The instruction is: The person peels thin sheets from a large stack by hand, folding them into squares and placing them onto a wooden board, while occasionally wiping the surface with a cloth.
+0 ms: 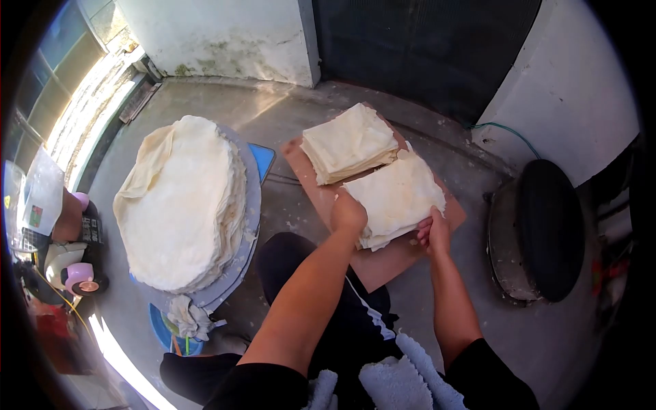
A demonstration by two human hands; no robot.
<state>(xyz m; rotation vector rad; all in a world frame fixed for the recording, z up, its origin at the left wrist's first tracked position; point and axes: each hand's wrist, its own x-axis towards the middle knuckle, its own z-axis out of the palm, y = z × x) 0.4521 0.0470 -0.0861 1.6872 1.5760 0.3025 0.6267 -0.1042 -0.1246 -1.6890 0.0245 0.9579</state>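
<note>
Two stacks of folded, thin, pale flatbreads lie on a brown board (383,270) in front of me. My left hand (348,215) grips the left edge of the nearer flatbread stack (400,191), its fingertips partly hidden. At that stack's right corner, my right hand (436,231) has its fingers curled round the edge. The farther flatbread stack (350,142) sits just behind, close against the nearer one. To my left rises a tall pile of large round flatbreads (181,205), with one sheet's edge folded over on top.
A round grey board (251,181) supports the tall pile. A blue basin (160,328) with a crumpled cloth (188,318) stands near my left knee. At right is a round black-topped stool or drum (547,232). Clutter, including a pink-ended object (78,279), lines the far left.
</note>
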